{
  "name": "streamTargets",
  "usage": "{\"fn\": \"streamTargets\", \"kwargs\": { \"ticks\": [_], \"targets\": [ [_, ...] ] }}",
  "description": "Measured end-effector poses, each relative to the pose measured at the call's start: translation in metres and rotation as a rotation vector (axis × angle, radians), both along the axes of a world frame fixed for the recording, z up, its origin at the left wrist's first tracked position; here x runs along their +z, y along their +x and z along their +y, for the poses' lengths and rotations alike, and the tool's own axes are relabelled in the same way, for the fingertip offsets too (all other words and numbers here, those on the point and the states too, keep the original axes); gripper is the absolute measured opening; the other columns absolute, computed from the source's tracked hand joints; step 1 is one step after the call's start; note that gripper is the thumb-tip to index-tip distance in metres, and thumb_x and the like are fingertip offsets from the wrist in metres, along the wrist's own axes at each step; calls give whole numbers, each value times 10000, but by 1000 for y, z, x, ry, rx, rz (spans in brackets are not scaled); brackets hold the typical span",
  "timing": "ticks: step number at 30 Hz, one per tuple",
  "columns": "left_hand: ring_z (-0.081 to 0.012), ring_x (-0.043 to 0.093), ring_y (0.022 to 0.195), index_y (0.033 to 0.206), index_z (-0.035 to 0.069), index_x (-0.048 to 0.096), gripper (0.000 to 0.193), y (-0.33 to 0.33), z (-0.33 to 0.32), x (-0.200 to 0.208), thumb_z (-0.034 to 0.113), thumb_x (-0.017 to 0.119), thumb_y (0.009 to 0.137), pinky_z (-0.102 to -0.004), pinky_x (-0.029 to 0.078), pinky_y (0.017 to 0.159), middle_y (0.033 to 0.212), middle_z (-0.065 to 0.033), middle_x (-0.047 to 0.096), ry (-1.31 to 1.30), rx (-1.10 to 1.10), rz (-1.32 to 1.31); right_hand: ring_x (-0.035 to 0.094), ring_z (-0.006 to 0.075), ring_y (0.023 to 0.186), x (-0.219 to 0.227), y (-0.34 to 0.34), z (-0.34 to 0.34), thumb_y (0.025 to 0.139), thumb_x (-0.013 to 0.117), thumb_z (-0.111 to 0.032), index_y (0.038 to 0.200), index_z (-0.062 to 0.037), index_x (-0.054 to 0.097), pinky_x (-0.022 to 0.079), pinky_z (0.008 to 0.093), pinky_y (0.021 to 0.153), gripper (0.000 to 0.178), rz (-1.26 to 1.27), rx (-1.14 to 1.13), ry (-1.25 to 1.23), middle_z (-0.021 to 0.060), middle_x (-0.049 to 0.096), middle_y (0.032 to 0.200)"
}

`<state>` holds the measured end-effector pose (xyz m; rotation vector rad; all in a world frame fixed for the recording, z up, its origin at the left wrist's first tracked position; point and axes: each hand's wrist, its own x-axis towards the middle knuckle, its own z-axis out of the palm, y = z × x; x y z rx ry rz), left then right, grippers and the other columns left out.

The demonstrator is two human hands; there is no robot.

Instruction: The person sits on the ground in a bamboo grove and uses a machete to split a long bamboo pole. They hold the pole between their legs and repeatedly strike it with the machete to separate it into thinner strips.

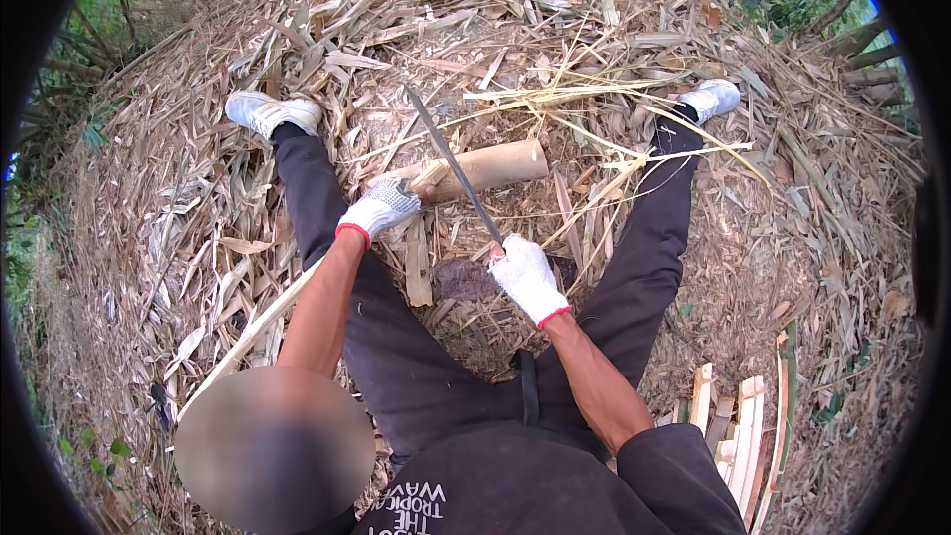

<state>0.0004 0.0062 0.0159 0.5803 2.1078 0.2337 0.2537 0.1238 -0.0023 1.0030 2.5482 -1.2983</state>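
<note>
Left white-gloved hand clamps long pale wooden strip, far end over thick tan log, likely for backing; right white-gloved hand grips long dark metal knife, blade slanting far-left above log.

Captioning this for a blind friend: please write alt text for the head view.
A gloved right hand holds a long blade over a pale log; the gloved left hand holds a pale strip. Dark-trousered legs stretch either side, on ground strewn with dry leaves.
</note>
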Motion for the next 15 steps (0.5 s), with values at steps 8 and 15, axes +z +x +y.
{"fn": "streamTargets", "kwargs": {
  "ticks": [8, 15],
  "targets": [
    [-265, 703, 807, 1181, 45, 669, 609, -10, -18, 0, 599, 538, 965, -378, 547, 768, 904, -165, 719, 31, 37, 78, 651, 477, 825, 16, -1, 2, 936, 568, -263, 849, 22, 648, 508, 554, 746, 309, -8, 39, 3, 293, 658, 838],
    [-372, 672, 1089, 1189, -28, 673, 812, 16, -17, 1, 717, 533, 898, -475, 514, 933, 1156, -260, 690, -106, 104, 438, 657, 472, 850, 11, 2, -3, 925, 573, -266, 875, 12, 659, 510, 550, 757, 295, -8, 50, 0, 285, 667, 846]
  ]
}}
